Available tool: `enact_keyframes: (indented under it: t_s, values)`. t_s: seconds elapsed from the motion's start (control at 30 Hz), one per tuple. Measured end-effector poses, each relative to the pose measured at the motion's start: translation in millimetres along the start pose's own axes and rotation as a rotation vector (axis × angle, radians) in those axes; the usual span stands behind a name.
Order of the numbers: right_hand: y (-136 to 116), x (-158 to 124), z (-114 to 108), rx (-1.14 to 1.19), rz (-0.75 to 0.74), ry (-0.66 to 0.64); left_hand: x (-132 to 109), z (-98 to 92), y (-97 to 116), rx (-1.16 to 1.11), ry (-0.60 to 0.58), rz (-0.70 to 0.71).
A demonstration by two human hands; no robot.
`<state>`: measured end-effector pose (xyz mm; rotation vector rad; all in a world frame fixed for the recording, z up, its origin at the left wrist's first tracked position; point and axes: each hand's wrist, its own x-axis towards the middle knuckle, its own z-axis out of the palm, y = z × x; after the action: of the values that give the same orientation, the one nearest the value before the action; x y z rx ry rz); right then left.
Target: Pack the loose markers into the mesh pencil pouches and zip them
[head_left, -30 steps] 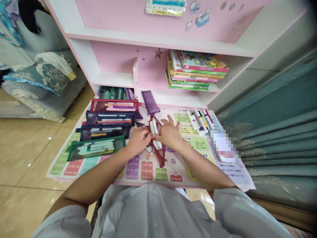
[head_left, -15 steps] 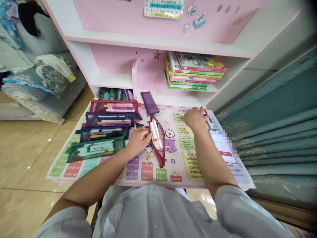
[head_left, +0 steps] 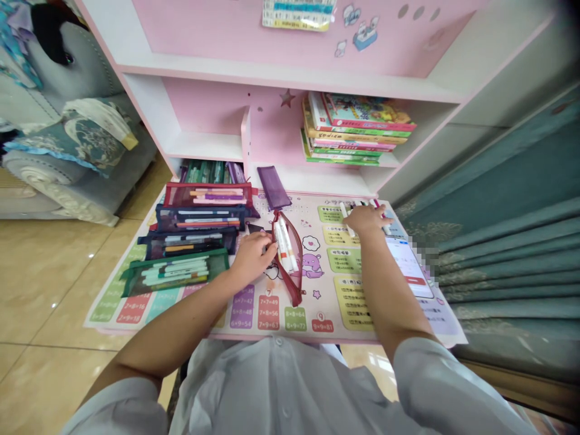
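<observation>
The right hand [head_left: 367,219] is laid over the loose markers [head_left: 347,219] at the desk's 1 o'clock, with the fingers curled down on them; whether one is already gripped cannot be told. The left hand [head_left: 251,254] is pinched on the left rim of the red mesh pouch [head_left: 293,284], which lies open at the middle of the desk mat [head_left: 272,311] with two white markers [head_left: 285,241] inside.

The picking is judged best done one marker at a time, gripped mid-barrel. The pouch mouth should be held wide by the left hand, so that each marker can be slid in lengthwise beside those inside.

A phone [head_left: 408,266] lies just at 5 o'clock of the right hand, close by the forearm, and is best cleared by lifting the arm. Four filled pouches [head_left: 194,232] are ranked at 9 o'clock of the left hand, and a purple pouch [head_left: 274,187] lies at 12 o'clock of the red one. Open mat is left between the red pouch and the loose markers. The desk's right edge and the curtain [head_left: 498,254] are near.
</observation>
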<state>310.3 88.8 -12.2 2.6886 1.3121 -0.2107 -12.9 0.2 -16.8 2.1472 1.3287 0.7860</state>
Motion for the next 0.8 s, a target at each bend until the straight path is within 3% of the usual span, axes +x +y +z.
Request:
enact_keyframes:
  t_s: [0.33,0.8]
  values:
    - [-6,-14,-9,0.026,-0.085,0.065,0,1.1,-1,0.002,0.0,0.0]
    - [-45,-130,-43,0.317,-0.527,0.174,0,-0.4,0,0.025,0.011,0.012]
